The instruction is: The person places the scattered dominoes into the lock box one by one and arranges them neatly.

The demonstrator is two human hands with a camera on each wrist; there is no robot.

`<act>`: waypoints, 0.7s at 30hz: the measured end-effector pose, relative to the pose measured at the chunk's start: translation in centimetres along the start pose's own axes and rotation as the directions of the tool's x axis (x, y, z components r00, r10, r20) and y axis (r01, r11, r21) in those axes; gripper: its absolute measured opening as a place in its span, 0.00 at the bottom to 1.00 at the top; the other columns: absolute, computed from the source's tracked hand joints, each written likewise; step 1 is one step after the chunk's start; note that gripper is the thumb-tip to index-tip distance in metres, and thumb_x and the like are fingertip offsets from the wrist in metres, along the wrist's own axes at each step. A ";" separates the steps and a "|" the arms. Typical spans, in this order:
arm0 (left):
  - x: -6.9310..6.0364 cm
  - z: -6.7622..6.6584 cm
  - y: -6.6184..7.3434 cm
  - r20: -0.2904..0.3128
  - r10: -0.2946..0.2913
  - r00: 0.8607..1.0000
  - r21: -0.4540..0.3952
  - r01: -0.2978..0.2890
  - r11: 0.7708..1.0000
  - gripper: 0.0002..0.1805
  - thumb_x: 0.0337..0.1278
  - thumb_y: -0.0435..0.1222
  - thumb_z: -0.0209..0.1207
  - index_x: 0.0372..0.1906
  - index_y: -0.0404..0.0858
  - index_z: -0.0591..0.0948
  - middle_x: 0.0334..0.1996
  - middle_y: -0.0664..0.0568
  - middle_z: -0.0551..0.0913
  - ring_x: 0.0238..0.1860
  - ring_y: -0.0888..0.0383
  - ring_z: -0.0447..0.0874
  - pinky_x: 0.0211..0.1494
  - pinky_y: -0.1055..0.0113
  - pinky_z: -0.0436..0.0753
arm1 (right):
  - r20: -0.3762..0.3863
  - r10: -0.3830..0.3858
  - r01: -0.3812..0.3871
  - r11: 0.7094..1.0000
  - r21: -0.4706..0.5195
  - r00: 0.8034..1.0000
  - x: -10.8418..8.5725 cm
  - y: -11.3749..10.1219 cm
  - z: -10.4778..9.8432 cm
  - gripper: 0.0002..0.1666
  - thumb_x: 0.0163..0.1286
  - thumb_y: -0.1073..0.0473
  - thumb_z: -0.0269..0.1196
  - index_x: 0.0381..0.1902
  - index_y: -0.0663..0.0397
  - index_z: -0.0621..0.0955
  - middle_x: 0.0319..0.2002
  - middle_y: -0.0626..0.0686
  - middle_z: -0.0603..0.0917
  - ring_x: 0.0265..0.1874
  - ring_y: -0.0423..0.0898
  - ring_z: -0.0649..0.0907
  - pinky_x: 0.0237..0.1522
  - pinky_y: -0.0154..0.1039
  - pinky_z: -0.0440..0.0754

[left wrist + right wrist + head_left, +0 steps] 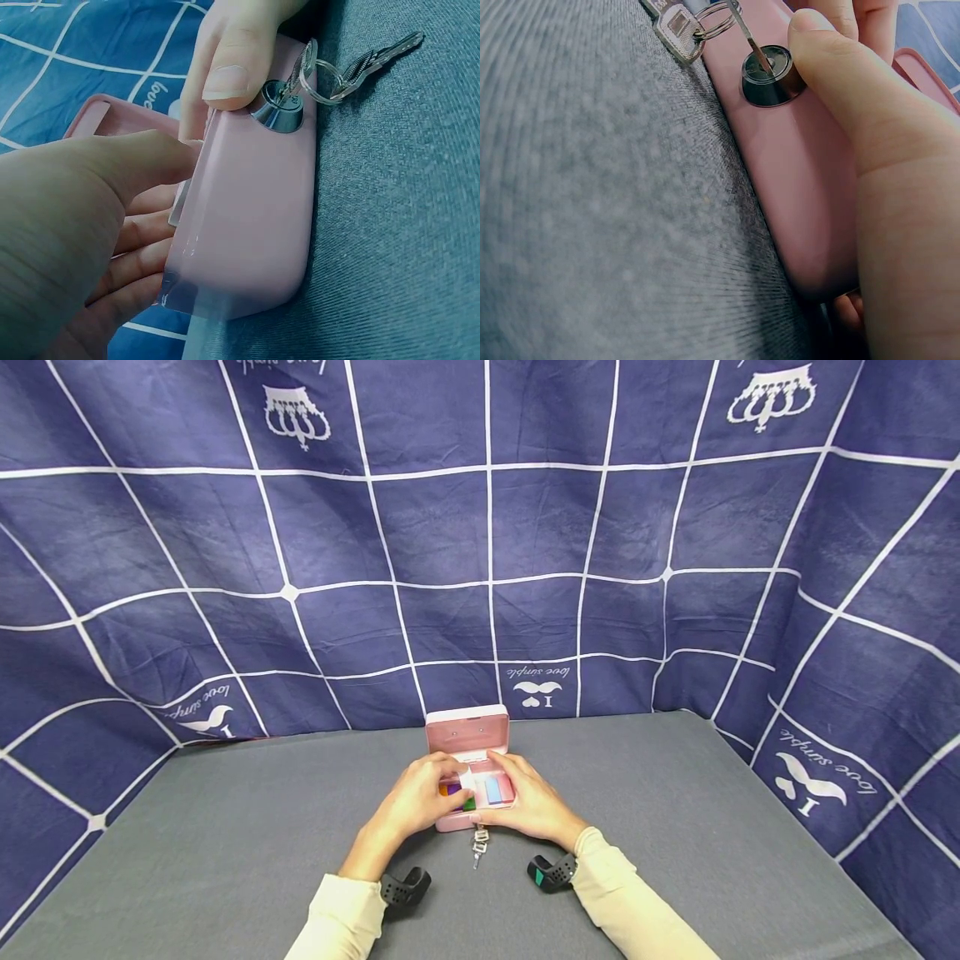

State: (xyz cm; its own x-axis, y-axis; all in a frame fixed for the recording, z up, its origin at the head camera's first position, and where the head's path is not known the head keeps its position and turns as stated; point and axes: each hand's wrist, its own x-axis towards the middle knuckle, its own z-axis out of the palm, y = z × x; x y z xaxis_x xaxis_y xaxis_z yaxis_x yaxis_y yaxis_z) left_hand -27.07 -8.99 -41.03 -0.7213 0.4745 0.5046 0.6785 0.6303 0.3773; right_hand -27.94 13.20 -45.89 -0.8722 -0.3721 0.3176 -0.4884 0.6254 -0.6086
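A small pink lockable box [453, 821] stands on the table with its lid [467, 732] raised. Inside lie coloured flat pieces, among them a purple one, a green one [470, 804] and a light blue one [492, 790]. My left hand [420, 789] reaches into the left part and pinches a white flat piece [467, 778], mostly hidden by the fingers. With my right hand [531, 797] I grip the box's right side, thumb on the front wall beside the round metal lock [281, 112]. A key [750, 37] sits in that lock.
Another key [386, 60] hangs from the key ring [321, 82] in front of the box. Grey cloth covers the table [262, 835]. A blue curtain [450, 543] with white lines rises behind it and on the right.
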 end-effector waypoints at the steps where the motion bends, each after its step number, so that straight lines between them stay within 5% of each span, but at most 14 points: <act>1: 0.0 0.1 0.0 0.001 0.003 1.000 0.001 -0.003 1.000 0.16 0.45 0.34 0.74 0.41 0.33 0.86 0.37 0.47 0.84 0.39 0.52 0.83 0.46 0.57 0.80 | 0.001 0.001 -0.001 1.000 -0.001 1.000 0.0 0.0 0.0 0.62 0.47 0.26 0.72 0.75 0.42 0.64 0.64 0.51 0.71 0.59 0.48 0.73 0.57 0.51 0.72; 21: 0.4 1.6 -0.3 0.046 0.069 0.997 -0.006 -0.069 0.998 0.17 0.44 0.36 0.75 0.39 0.32 0.85 0.34 0.47 0.84 0.37 0.52 0.81 0.45 0.57 0.79 | -0.002 -0.009 0.009 1.000 -0.004 1.000 -0.1 -0.1 -0.1 0.61 0.48 0.25 0.71 0.75 0.41 0.64 0.64 0.50 0.71 0.61 0.49 0.72 0.59 0.52 0.71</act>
State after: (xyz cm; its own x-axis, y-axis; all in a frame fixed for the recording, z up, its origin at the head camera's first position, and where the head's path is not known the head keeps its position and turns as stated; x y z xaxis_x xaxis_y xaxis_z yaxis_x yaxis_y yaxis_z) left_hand -27.74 -8.02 -42.18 -0.6786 0.5444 0.4930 0.7271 0.5928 0.3463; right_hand -27.82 13.27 -45.80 -0.8676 -0.3764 0.3250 -0.4968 0.6248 -0.6023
